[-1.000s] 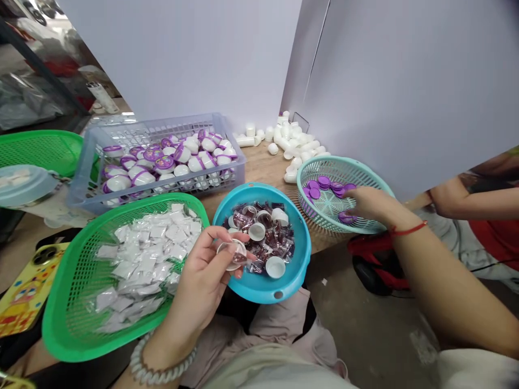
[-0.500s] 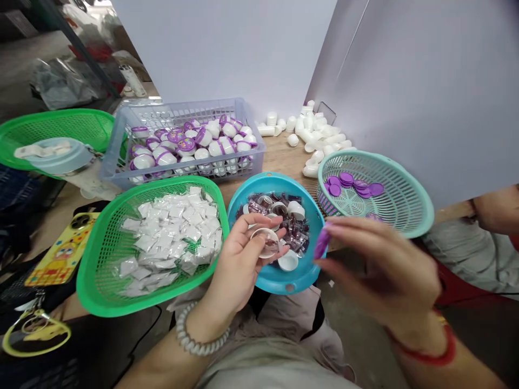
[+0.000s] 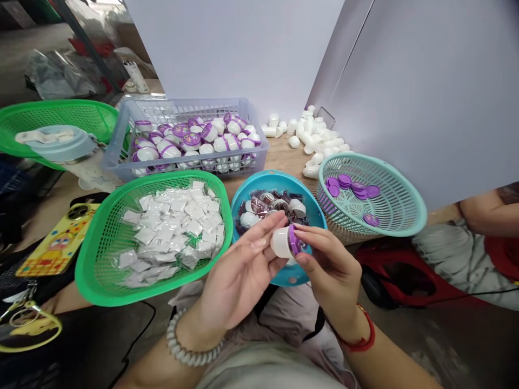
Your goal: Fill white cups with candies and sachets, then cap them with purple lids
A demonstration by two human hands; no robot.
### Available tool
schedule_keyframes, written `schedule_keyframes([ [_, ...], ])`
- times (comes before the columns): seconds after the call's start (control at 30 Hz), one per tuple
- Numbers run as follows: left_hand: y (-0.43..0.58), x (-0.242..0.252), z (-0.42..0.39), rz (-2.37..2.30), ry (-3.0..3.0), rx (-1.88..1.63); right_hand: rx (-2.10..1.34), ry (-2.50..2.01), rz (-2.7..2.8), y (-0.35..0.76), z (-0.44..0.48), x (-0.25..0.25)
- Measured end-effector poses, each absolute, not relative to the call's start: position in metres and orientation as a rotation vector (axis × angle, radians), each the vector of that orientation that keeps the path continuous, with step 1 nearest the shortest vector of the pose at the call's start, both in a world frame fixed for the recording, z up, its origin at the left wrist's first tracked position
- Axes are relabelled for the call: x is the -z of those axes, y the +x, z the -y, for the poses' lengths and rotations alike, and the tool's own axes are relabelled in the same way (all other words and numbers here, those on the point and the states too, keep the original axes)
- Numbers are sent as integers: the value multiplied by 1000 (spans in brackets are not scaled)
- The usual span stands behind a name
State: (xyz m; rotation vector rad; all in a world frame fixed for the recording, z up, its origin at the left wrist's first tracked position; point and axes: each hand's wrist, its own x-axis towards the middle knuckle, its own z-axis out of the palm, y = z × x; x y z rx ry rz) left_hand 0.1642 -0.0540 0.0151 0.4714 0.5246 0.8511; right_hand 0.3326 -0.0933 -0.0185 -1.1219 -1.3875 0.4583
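Note:
Between my hands, above the blue basin (image 3: 243, 186), is a small white plastic cup (image 3: 280, 243) lying on its side. My left hand (image 3: 243, 270) holds the cup with its fingers around the closed end. A purple lid (image 3: 293, 240) sits against the cup's mouth, pinched by the thumb and fingers of my right hand (image 3: 330, 262). Whether the lid is fully seated I cannot tell. Inside the basin lie dark wrapped packets (image 3: 259, 204) and several loose white cups (image 3: 297, 208). To the right, a pale green basket (image 3: 401, 186) contains purple lids (image 3: 344, 181).
A green basket (image 3: 91, 259) of small white packets (image 3: 174, 221) stands left. Behind it, a clear crate (image 3: 186, 172) holds lidded cups. White cups (image 3: 320, 135) are heaped at the back. A phone (image 3: 57, 243) and yellow-handled scissors (image 3: 36, 329) lie far left. Another person's arm (image 3: 486, 208) shows at right.
My right hand has moved left, bringing the purple lid to the cup's mouth. My left hand has turned the cup from facing up onto its side.

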Motion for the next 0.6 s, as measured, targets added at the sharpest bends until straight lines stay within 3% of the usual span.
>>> schedule_keyframes([
  [0.43,152,3,67,-569,729,-973,-856,-991,1302,309,110,13],
  [0.6,148,6,72,-495,676,-900,-821,-1038,1198,304,110,12],
])
